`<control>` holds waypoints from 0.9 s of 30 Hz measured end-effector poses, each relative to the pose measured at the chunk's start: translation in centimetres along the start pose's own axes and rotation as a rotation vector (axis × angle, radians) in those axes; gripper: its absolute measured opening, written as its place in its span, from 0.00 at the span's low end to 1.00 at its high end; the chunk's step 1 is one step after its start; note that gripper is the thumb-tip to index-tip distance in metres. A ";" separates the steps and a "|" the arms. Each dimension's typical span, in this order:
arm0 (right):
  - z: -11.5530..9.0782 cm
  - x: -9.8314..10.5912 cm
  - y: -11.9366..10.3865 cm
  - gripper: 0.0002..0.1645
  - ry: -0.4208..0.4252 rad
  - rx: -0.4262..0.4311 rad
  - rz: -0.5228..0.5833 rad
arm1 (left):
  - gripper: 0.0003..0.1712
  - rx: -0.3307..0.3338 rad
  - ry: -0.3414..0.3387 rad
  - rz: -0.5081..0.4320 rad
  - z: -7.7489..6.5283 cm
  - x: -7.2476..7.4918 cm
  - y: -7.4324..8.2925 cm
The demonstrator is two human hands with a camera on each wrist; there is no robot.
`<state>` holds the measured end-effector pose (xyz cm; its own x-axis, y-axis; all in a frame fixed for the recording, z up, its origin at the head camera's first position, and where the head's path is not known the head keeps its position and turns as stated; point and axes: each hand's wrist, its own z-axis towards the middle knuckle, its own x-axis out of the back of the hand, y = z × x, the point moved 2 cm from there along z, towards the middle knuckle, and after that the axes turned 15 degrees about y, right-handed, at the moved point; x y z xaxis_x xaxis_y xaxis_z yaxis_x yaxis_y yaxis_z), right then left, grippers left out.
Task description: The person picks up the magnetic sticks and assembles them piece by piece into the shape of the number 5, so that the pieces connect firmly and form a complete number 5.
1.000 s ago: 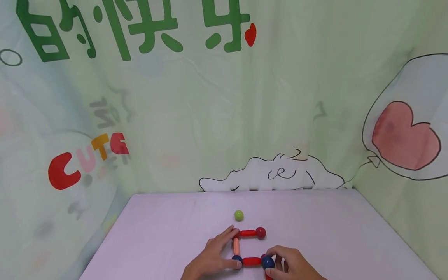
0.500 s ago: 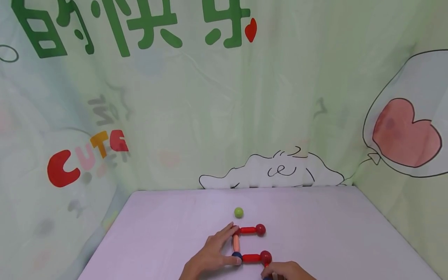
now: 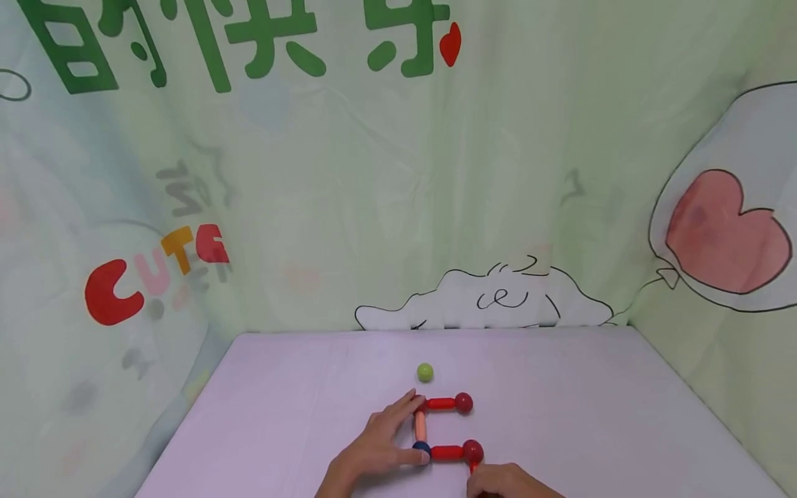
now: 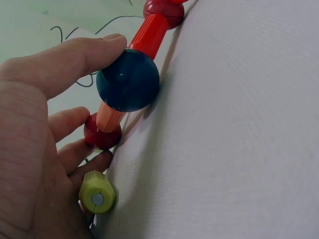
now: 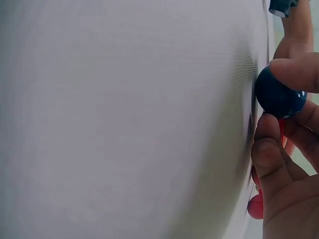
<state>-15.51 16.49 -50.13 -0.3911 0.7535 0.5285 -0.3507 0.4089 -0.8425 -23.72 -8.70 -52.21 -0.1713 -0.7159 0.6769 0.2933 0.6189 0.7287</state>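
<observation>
Red and blue balls joined by magnetic rods form an angular chain on the table. My left hand (image 3: 382, 443) spans its left side: the thumb lies on a blue ball (image 4: 128, 79), and the fingertips touch the red ball (image 4: 102, 132) at the other end of a pink rod (image 3: 420, 427). From that blue ball a red rod (image 3: 447, 453) runs right to another red ball (image 3: 473, 452). Near the front my right hand (image 3: 507, 481) pinches a second blue ball (image 5: 280, 92) between thumb and fingers. A red rod (image 3: 473, 468) shows between it and the red ball.
A light green ball (image 3: 425, 372) lies behind the chain. The chain's far side has a red rod (image 3: 442, 403) ending in a red ball (image 3: 463, 402). A yellow-green rod (image 4: 97, 194) with a metal tip lies beside the left fingers. A printed curtain (image 3: 398, 207) hangs behind the table.
My right hand has brought its blue ball nearer the front edge, away from the red ball, which now shows fully. The left hand keeps its place on the chain.
</observation>
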 end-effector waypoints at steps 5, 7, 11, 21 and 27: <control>-0.5 -0.3 -0.3 0.08 0.044 0.086 0.033 | 0.53 -0.015 -0.005 -0.009 -0.1 0.1 0.3; -0.5 -0.4 -0.3 0.08 0.055 0.111 0.028 | 0.53 -0.015 -0.004 -0.003 -0.1 0.1 0.3; -0.4 -0.1 -0.1 0.08 0.052 0.140 0.020 | 0.52 -0.011 0.002 0.009 0.1 0.1 0.2; -0.6 0.9 0.3 0.13 0.030 0.128 0.045 | 0.52 -0.037 -0.005 0.041 0.3 0.1 0.3; 0.0 2.5 -0.2 0.24 0.152 -0.004 -0.018 | 0.52 -0.068 -0.004 0.078 0.5 0.7 0.6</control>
<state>-16.40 18.28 -48.64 -0.2515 0.8151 0.5219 -0.3526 0.4250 -0.8337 -24.19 -8.67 -51.26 -0.1492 -0.6646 0.7322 0.3694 0.6494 0.6647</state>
